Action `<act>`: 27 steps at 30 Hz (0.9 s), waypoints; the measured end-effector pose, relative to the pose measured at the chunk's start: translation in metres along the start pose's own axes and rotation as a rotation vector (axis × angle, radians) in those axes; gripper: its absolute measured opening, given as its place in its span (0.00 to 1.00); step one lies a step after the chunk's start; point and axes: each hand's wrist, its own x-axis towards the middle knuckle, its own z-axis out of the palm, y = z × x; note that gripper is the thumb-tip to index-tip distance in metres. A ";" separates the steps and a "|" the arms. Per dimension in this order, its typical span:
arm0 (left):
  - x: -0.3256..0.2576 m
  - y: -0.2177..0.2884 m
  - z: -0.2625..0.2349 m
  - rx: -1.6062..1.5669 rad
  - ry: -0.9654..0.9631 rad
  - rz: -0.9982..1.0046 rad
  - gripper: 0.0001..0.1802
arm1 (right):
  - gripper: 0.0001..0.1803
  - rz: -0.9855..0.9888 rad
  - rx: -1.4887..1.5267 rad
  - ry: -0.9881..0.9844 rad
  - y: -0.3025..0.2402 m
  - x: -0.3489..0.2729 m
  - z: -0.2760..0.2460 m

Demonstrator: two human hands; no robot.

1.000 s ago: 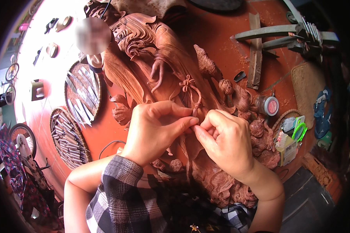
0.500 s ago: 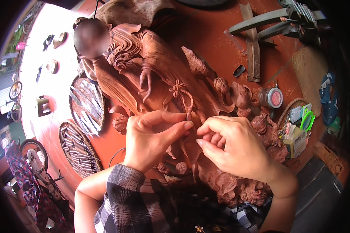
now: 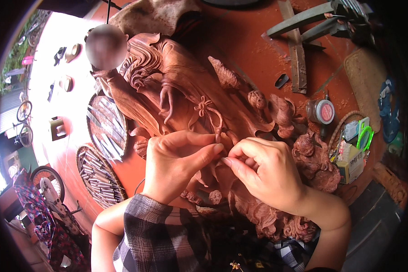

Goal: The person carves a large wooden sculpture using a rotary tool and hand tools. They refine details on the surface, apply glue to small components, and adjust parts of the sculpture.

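The large reddish-brown carved wooden statue of a robed figure [image 3: 192, 81] is lying beneath and beyond both bare hands, its head end pointing toward 11 o'clock and its knobbly base reaching toward 5 o'clock. A slender carved wooden cord [image 3: 220, 121] with a flower-shaped knot [image 3: 202, 106] is running down the robe; the knot is sitting at 1 o'clock from the left hand [image 3: 167, 163] and between 10 and 11 o'clock from the right hand [image 3: 272, 174].

The left hand is pinching the cord's lower tip between thumb and forefinger. The right hand is curling just beside it, thumb and forefinger nearly meeting; whether they are gripping something small, I cannot tell.

A round blurred patch [image 3: 106, 46] is covering the statue's face, the hands are hiding the robe under them, and a black-and-white plaid sleeve [image 3: 154, 231] is blocking the view at 6 o'clock.

The robe is showing smooth, flowing folds with a soft sheen, while the base is bulging into rough, curling clumps.
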 end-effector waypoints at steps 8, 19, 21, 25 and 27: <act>-0.001 0.004 0.002 -0.026 -0.014 -0.012 0.09 | 0.07 -0.024 0.016 0.014 -0.001 0.003 0.001; 0.002 0.003 0.003 0.112 0.020 0.010 0.10 | 0.07 -0.051 0.031 0.028 0.002 0.003 0.003; 0.001 -0.003 0.003 0.113 0.047 0.050 0.11 | 0.07 -0.058 0.034 0.030 0.002 0.003 0.004; 0.000 -0.010 0.002 0.121 0.059 0.108 0.12 | 0.06 -0.067 0.029 0.026 0.001 0.003 0.004; 0.000 -0.011 0.001 0.117 0.048 0.098 0.11 | 0.07 -0.063 0.028 0.024 0.002 0.003 0.004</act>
